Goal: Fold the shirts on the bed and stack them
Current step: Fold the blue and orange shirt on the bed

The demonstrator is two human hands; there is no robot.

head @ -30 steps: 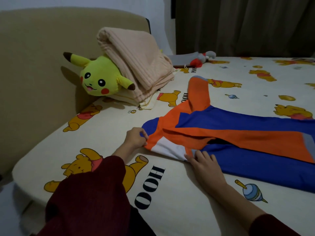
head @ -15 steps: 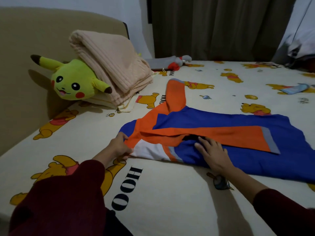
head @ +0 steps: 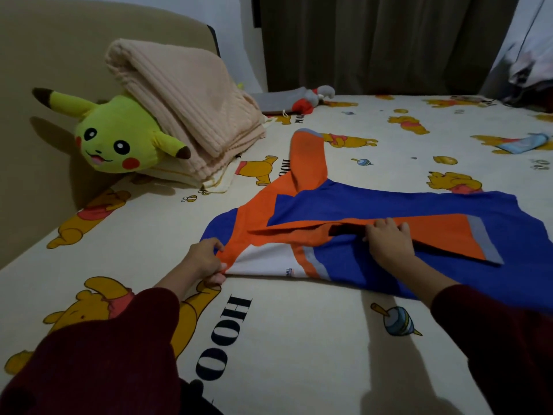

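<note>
While both hands [head: 389, 245] hold it, shirt [head: 374, 265] lies crosswise

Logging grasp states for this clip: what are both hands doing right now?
Left hand: closed, pinching the shirt at its near corner.
Right hand: open, flat on the shirt.

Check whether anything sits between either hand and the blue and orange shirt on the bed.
Nothing visible does. The left hand pinches the shirt at its near corner, and the right hand lies flat on its middle. The plush toy and folded blanket sit apart.
</note>
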